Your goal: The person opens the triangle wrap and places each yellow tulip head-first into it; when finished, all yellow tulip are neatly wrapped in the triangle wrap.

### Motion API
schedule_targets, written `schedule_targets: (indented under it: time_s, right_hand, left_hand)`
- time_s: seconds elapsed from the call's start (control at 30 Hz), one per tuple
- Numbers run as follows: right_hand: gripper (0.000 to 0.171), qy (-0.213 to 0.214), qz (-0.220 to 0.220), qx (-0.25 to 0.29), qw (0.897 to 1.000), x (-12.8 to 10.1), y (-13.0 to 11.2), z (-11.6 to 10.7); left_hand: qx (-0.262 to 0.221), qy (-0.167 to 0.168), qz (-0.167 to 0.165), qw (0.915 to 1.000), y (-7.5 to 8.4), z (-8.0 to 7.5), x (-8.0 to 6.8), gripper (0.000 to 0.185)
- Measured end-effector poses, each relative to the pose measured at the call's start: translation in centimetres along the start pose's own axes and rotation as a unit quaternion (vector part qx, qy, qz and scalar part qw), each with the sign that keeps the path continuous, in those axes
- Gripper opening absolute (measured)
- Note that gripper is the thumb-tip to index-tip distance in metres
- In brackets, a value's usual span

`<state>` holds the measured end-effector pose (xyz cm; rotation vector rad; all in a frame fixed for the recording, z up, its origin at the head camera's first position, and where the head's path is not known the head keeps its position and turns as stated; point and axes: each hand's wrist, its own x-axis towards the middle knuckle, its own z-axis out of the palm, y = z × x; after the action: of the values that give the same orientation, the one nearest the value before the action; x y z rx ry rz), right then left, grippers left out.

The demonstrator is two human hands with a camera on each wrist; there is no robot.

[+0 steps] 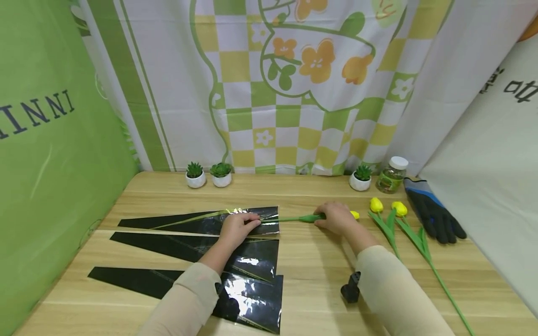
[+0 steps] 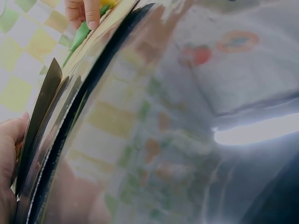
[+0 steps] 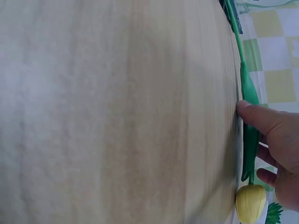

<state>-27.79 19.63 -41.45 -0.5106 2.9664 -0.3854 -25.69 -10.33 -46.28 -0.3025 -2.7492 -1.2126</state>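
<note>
Held tulip [image 1: 308, 218]: lengthwise above the bench [image 1: 308, 303], yellow bloom [image 3: 251, 204] to the right, green stem leading left across the wide end of the top sleeve [image 1: 197, 224].
Right hand [image 1: 336, 218]: pinches the tulip by its leaves, thumb on one side, just short of the bloom.
Left hand [image 1: 236, 229]: at the top sleeve near its wide end, thumb and fingers pinching the edge; can't tell if the stem is gripped too.
Stem tip: hidden about the left hand; can't tell if inside the sleeve or only over it.
Step in hand: looks like feeding the stem into the black sleeve, early on, as leaves and bloom lie outside.
Next move: likely calls for the left hand to keep the film parted while the right hand pushes the tulip leftward, stem in line. Leaves could snag on the edge.
Other sleeves: middle sleeve [image 1: 256, 256] and bottom sleeve [image 1: 260, 298] lie flat nearer the person, no flowers visible in them.
Spare tulips: left one [image 1: 376, 205], right one [image 1: 399, 208], beside the glove [image 1: 435, 212].
</note>
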Motion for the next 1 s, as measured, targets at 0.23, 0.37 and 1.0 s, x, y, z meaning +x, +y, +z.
schedule_targets:
  time_s: [0.23,0.37,1.0]
  right_hand:
    - [0.023,0.016,-0.015,0.077,0.997,-0.1,-0.8,0.8]
    - [0.022,0.023,-0.011,0.1,0.995,0.1,-1.8,1.3]
    - [0.03,0.041,-0.046,0.086,0.994,1.5,-6.2,3.1]
  left_hand:
    - [0.007,-0.003,-0.001,1.0,0.0,-0.1,0.0,0.021]
    - [0.006,-0.002,0.008,0.9999,0.2,-0.3,0.1,0.022]
    - [-0.005,-0.005,0.012,0.9999,1.1,-0.9,0.1,0.021]
